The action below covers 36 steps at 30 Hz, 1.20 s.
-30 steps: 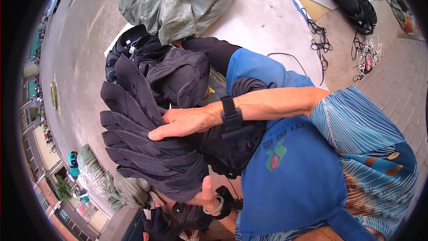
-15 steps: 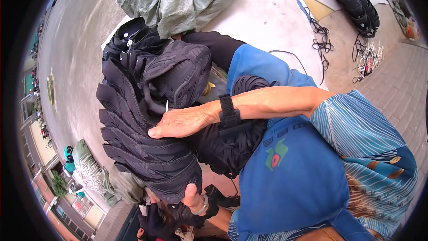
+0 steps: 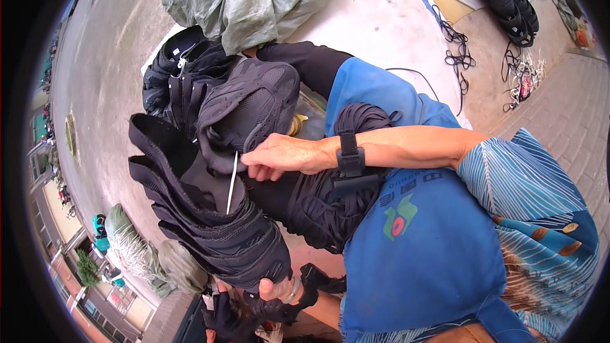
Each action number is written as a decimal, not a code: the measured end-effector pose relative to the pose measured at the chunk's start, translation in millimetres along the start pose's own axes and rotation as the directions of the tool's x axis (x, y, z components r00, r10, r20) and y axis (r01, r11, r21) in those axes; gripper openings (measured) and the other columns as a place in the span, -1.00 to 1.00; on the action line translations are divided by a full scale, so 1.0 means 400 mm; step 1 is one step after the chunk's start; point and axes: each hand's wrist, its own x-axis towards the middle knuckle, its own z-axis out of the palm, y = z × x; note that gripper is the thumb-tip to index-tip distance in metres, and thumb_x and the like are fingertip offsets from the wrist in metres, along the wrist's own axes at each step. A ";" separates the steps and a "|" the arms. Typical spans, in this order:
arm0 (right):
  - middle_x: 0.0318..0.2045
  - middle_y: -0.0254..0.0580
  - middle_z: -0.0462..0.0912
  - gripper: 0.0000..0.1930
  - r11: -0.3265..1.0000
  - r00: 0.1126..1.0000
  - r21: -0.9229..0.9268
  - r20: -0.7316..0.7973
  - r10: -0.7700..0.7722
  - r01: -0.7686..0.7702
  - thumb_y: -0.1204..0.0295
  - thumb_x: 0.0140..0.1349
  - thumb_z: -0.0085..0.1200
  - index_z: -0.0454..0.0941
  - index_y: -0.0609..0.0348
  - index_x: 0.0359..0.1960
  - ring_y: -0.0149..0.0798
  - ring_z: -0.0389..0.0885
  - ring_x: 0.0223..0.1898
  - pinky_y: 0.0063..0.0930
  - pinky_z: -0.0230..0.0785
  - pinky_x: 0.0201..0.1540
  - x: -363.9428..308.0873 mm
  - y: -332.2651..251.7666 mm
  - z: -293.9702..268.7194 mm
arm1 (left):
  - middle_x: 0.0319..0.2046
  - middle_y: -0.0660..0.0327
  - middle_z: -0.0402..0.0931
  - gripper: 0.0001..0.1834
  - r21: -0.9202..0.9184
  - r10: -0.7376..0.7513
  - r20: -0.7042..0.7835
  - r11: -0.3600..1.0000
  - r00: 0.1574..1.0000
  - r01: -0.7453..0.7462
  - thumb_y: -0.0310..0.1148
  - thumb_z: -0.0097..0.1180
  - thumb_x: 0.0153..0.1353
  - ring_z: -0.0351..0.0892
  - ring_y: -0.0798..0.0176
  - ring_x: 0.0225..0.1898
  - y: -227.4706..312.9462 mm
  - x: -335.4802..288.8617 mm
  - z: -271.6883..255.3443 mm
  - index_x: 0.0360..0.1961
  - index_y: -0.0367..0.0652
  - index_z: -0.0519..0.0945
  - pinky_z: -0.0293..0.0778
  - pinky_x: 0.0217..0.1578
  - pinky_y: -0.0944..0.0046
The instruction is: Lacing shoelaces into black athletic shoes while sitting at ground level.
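While the left hand (image 3: 277, 288) grasps the stacked black shoe uppers (image 3: 219, 232) left of a blue apron (image 3: 438, 267) bearing dark lettering (image 3: 410, 187), the right hand (image 3: 284, 154) curls beside a white strip (image 3: 232, 184); its grip I cannot tell.

The right hand (image 3: 283, 154), curled, is just beside a thin white strip (image 3: 232, 181) that slants over a curved stack of dark grey mesh shoe uppers (image 3: 219, 232); whether it touches the strip is unclear. The left hand (image 3: 283, 289) is at the stack's lower end, fingers hidden. A bundle of thin black cords (image 3: 325, 216) lies beside a blue cloth apron (image 3: 419, 267).
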 end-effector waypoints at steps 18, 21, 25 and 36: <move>-0.36 -0.11 0.63 -0.58 0.842 0.805 -0.170 -0.247 -0.540 0.513 0.33 -0.01 0.32 0.56 0.48 -0.24 -0.36 0.56 -0.32 -0.42 0.45 -0.27 0.126 -0.164 -0.001 | 0.09 -0.04 0.39 -0.21 -0.030 -0.126 0.024 0.991 0.992 0.127 -0.33 0.24 -0.08 0.42 0.03 0.09 0.011 -0.026 -0.037 0.20 -0.44 0.26 0.33 0.13 0.17; -0.26 -0.17 0.64 -0.63 0.933 0.904 -0.107 -0.235 -0.358 0.342 0.40 0.09 0.24 0.52 0.46 -0.14 -0.46 0.57 -0.27 -0.54 0.46 -0.24 0.190 -0.190 -0.024 | 0.08 -0.03 0.39 -0.21 -0.033 -0.160 0.051 0.986 0.986 0.162 -0.33 0.25 -0.07 0.42 0.03 0.09 0.021 -0.017 -0.032 0.20 -0.44 0.27 0.33 0.13 0.17; -0.24 -0.03 0.60 -0.49 0.938 0.967 -0.335 -0.194 -0.162 0.090 0.13 0.18 0.12 0.50 0.47 -0.17 -0.32 0.58 -0.31 -0.43 0.45 -0.28 0.171 -0.149 -0.055 | 0.08 -0.03 0.39 -0.21 -0.040 -0.174 0.044 0.984 0.984 0.176 -0.33 0.25 -0.07 0.42 0.03 0.09 0.025 -0.017 -0.042 0.20 -0.44 0.27 0.33 0.13 0.17; -0.12 0.47 0.52 -0.19 0.677 0.930 -0.713 -0.350 -0.114 -0.185 -0.18 0.18 -0.08 0.37 0.57 -0.03 0.21 0.56 -0.05 -0.10 0.39 0.02 0.200 0.014 -0.095 | 0.07 -0.02 0.40 -0.22 -0.045 -0.258 0.148 0.963 0.955 0.267 -0.32 0.26 -0.07 0.42 0.04 0.08 0.025 0.029 -0.037 0.19 -0.44 0.29 0.33 0.13 0.17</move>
